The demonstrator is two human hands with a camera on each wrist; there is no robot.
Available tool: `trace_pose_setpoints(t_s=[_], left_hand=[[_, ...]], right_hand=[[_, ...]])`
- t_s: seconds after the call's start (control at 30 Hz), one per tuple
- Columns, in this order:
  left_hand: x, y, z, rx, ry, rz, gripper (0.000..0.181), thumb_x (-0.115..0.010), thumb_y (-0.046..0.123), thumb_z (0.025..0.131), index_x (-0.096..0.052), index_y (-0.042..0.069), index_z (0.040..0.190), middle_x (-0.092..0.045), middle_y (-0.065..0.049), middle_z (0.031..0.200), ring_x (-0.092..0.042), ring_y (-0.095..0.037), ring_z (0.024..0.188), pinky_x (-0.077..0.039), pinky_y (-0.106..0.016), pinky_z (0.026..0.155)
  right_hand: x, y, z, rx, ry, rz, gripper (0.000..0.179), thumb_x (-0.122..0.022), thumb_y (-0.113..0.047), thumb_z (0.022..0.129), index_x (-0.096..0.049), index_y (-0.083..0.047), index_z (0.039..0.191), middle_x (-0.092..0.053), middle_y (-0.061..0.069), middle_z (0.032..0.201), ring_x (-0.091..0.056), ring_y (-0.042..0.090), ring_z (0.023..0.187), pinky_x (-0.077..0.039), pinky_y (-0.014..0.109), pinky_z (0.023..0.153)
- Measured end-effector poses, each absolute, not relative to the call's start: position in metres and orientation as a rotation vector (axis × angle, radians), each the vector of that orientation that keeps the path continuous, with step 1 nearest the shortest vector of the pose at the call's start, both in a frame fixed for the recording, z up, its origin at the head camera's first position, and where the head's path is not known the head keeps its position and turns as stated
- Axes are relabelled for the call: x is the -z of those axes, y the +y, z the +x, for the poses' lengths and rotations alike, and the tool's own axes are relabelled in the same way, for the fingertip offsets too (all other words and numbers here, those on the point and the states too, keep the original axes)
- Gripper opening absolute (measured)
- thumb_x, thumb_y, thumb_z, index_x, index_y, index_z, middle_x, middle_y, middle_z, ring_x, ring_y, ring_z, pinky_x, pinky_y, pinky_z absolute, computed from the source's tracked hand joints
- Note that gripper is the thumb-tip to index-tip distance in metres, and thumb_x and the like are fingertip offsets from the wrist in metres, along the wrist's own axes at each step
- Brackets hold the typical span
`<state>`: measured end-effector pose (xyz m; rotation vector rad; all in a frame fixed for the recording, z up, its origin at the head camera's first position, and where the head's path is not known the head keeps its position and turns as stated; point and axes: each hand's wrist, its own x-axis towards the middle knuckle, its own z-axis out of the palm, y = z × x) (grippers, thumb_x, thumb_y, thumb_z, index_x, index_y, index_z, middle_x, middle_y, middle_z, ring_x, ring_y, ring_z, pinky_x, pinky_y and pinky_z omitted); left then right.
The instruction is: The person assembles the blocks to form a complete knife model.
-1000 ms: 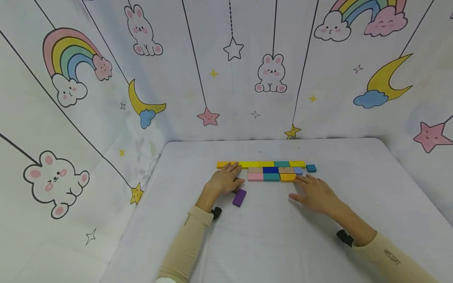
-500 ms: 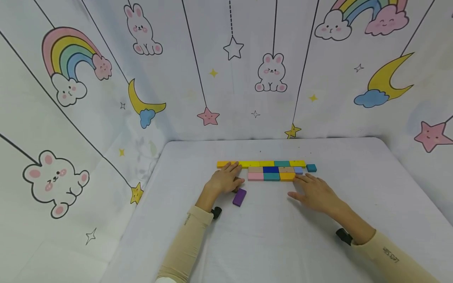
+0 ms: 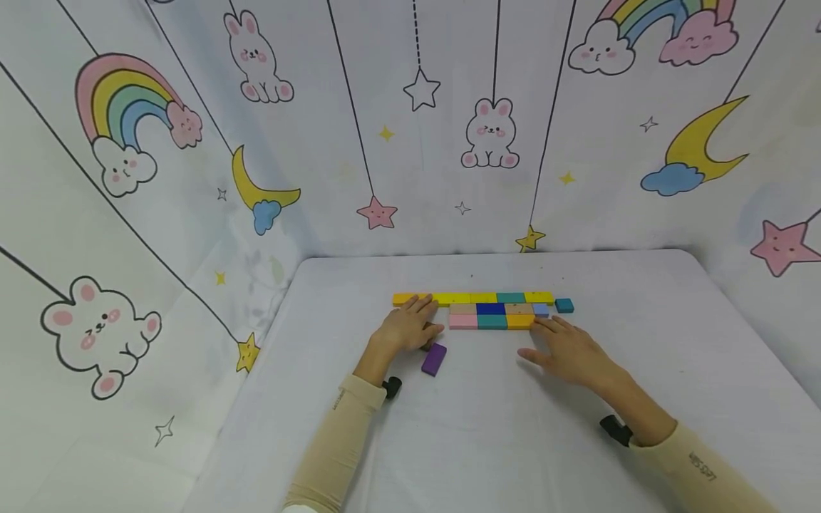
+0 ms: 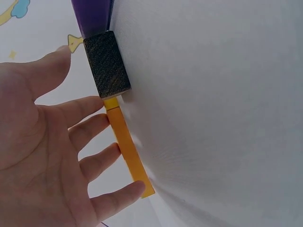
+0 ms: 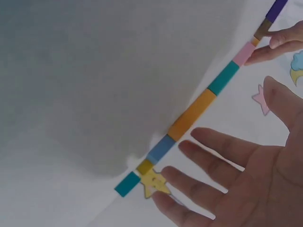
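Flat coloured blocks lie in three rows on a white cloth. The back row has an orange block [image 4: 130, 146] at its left end, then yellow blocks [image 3: 484, 297] and a teal one. My left hand [image 3: 404, 328] lies at that end, straight fingertips against the orange side in the left wrist view. Beside its thumb are a dark brown block [image 4: 108, 64] and a purple block [image 3: 434, 360]. In the front row, a pink block [image 3: 463, 322], a teal block [image 3: 492, 322] and an orange block [image 3: 520, 323] sit end to end. My right hand [image 3: 574, 353] has its extended fingertips at the orange block's right end.
The middle row holds tan, dark blue [image 3: 490, 308] and light blue [image 3: 541, 310] blocks. A small teal block [image 3: 564, 306] sits apart at the right. Behind the table [image 3: 641, 299] hangs a white cloth [image 3: 436, 164] printed with rabbits and stars.
My right hand has shifted slightly left, and the front row's orange block has slid a little closer to the teal one. The left hand has stayed in place.
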<state>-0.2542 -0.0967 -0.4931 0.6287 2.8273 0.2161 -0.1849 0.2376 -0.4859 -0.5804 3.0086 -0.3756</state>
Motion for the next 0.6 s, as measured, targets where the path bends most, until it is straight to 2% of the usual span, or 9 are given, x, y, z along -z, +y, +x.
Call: trace_pose_setpoints(t_s=[0.13,0.3,0.6], left_hand=[[0.494,-0.098,-0.255,-0.213,2.830,0.627,0.067,-0.043,0.052,0.110,-0.033,0.015,0.165,-0.022,-0.004,0.173,-0.018,-0.031,0.160,-0.027,-0.053,0.126],[0.496,-0.098,-0.257,-0.228,2.844,0.638,0.065,-0.043,0.050,0.111,-0.036,0.014,0.164,-0.025,-0.004,0.173,-0.020,-0.030,0.159,-0.025,-0.051,0.127],[0.496,-0.096,-0.259,-0.274,2.848,0.621,0.063,-0.043,0.050,0.111,-0.039,0.014,0.162,-0.028,-0.004,0.171,-0.023,-0.029,0.159,-0.024,-0.048,0.128]], right_hand=[[0.481,0.231,-0.184,0.375,3.020,-0.581,0.072,-0.068,-0.051,0.099,-0.056,0.002,0.146,-0.047,0.030,0.154,-0.040,0.053,0.144,-0.033,0.069,0.116],[0.471,0.214,-0.181,0.379,3.030,-0.615,0.070,-0.070,-0.051,0.098,-0.058,-0.001,0.146,-0.045,0.025,0.158,-0.038,0.050,0.147,-0.034,0.068,0.116],[0.461,0.181,-0.170,0.357,3.010,-0.689,0.069,-0.069,-0.055,0.097,-0.064,-0.004,0.142,-0.055,0.021,0.152,-0.045,0.046,0.144,-0.037,0.066,0.115]])
